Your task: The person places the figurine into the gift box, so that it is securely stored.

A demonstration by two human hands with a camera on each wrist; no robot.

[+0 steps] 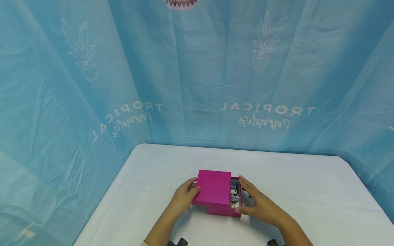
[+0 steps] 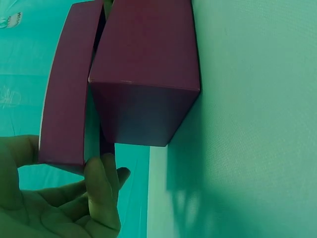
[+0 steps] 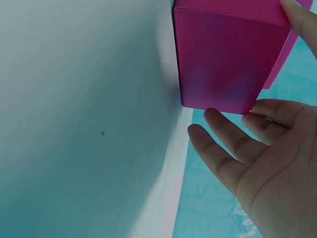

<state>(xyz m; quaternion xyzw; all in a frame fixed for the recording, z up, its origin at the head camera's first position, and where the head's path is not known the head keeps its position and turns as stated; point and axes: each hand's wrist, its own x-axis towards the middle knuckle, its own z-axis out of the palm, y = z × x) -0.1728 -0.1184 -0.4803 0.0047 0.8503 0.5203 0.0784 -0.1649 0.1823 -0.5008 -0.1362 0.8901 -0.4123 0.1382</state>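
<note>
A magenta cardboard box [image 1: 223,210] stands on the table, its lid [image 1: 213,187] shifted to the left and overhanging that side. Through the gap at the right end show small figures [image 1: 234,193] in white, black and purple; the lid hides the rest of the inside. My left hand [image 1: 183,196] grips the lid's left end between thumb and fingers, and in the left wrist view the lid [image 2: 69,84] sits tilted against the box's top. My right hand [image 1: 261,205] holds the box's right end, thumb at the near corner and index finger at the far one.
A white cloth covers the table [image 1: 166,160]. Blue curtains [image 1: 197,78] with printed plants and lettering hang behind and at the sides. Two dark objects [image 1: 182,242] show at the bottom edge near the forearms.
</note>
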